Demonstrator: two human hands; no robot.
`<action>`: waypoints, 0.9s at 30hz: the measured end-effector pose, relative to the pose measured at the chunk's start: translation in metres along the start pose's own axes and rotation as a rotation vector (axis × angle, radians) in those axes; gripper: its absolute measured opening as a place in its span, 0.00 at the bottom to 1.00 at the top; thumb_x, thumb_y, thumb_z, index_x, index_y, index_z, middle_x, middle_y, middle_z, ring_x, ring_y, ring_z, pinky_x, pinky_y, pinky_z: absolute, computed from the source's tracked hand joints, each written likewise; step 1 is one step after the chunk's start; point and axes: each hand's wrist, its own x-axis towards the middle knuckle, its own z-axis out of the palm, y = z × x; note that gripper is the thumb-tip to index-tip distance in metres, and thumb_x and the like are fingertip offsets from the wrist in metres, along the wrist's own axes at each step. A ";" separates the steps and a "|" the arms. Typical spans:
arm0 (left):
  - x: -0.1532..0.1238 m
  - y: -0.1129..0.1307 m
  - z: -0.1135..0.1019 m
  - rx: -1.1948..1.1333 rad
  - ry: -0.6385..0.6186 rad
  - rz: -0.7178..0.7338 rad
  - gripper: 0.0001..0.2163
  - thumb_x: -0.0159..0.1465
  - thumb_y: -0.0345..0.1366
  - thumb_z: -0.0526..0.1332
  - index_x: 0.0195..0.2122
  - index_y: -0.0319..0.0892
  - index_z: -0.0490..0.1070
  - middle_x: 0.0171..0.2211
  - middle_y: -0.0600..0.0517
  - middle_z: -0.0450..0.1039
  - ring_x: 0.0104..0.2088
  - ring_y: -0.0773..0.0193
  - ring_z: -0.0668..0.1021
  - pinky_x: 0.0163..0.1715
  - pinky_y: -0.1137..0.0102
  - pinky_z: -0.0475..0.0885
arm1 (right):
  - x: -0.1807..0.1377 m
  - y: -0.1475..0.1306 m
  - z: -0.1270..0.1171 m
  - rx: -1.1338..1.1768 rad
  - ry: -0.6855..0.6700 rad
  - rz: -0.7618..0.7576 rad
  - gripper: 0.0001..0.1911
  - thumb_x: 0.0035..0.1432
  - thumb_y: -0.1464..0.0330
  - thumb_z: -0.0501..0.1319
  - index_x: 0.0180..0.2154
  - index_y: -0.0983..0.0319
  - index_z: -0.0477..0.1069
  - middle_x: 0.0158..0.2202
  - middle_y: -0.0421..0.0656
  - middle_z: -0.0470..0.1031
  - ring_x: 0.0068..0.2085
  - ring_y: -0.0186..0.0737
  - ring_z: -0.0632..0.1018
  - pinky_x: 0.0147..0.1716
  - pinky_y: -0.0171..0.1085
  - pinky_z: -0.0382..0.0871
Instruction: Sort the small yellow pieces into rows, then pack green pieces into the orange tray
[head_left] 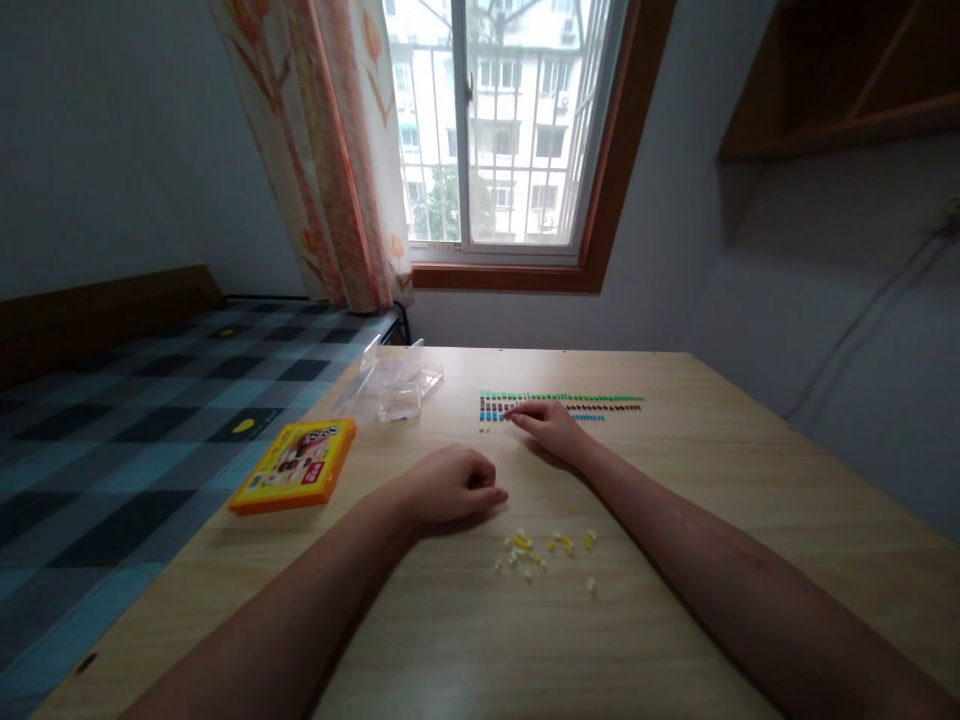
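Note:
My right hand (553, 430) reaches to the rows of tiny pieces, its fingertips pinched together just right of two pale yellow pieces (484, 430). Whatever is between those fingertips is too small to make out. Behind it run a green row (562, 397) and a dark brown row (615, 408), with a blue row (589, 418) in front, partly covered by the hand. Curled on the table to the left, my left hand (450, 485) is closed; its palm is hidden. Loose yellow and cream pieces (521, 545) lie scattered nearer to me, between my forearms.
An orange-yellow box (296, 465) with a printed lid lies at the table's left edge. Behind it stand clear plastic containers (397, 390). The wooden table (450, 640) borders a bed with a checked cover (187, 400). A window (517, 130) is beyond.

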 end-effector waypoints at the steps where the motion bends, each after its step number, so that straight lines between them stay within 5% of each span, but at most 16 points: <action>1: -0.003 0.005 -0.002 -0.036 -0.079 -0.005 0.14 0.62 0.43 0.62 0.23 0.41 0.73 0.20 0.57 0.67 0.22 0.69 0.65 0.23 0.72 0.56 | -0.001 -0.001 -0.002 0.033 -0.007 0.016 0.15 0.59 0.62 0.61 0.41 0.63 0.82 0.39 0.46 0.83 0.38 0.41 0.79 0.41 0.39 0.71; 3: -0.008 0.014 -0.004 -0.102 -0.168 0.018 0.11 0.59 0.42 0.64 0.25 0.40 0.74 0.21 0.57 0.68 0.22 0.70 0.66 0.23 0.73 0.57 | -0.005 -0.004 -0.006 0.088 -0.026 0.042 0.17 0.57 0.61 0.62 0.41 0.64 0.82 0.37 0.46 0.83 0.35 0.39 0.78 0.37 0.37 0.70; 7: -0.009 0.027 -0.003 -0.113 -0.147 0.085 0.05 0.56 0.36 0.65 0.27 0.41 0.77 0.25 0.55 0.72 0.24 0.70 0.69 0.25 0.74 0.61 | -0.029 -0.009 -0.017 0.157 -0.050 0.091 0.17 0.55 0.59 0.63 0.40 0.64 0.82 0.31 0.44 0.80 0.29 0.36 0.74 0.30 0.35 0.66; 10: -0.008 0.029 -0.001 -0.133 -0.169 0.100 0.03 0.54 0.32 0.66 0.29 0.41 0.80 0.27 0.54 0.75 0.26 0.69 0.72 0.26 0.75 0.64 | -0.056 -0.013 -0.026 0.203 -0.079 0.083 0.14 0.55 0.60 0.64 0.37 0.63 0.82 0.31 0.43 0.79 0.32 0.37 0.75 0.33 0.37 0.67; 18: -0.006 0.022 0.003 -0.135 -0.206 0.115 0.07 0.54 0.33 0.67 0.34 0.44 0.83 0.28 0.54 0.77 0.28 0.67 0.75 0.29 0.74 0.67 | -0.096 -0.048 -0.026 -0.007 -0.309 -0.264 0.17 0.64 0.57 0.62 0.37 0.61 0.84 0.35 0.47 0.77 0.38 0.41 0.76 0.42 0.41 0.68; 27: -0.005 0.020 0.006 -0.172 -0.193 0.169 0.07 0.55 0.30 0.66 0.32 0.45 0.83 0.28 0.54 0.77 0.28 0.68 0.75 0.30 0.75 0.67 | -0.100 -0.058 -0.022 -0.123 -0.408 -0.373 0.17 0.67 0.57 0.59 0.37 0.59 0.83 0.38 0.46 0.77 0.39 0.40 0.76 0.44 0.42 0.69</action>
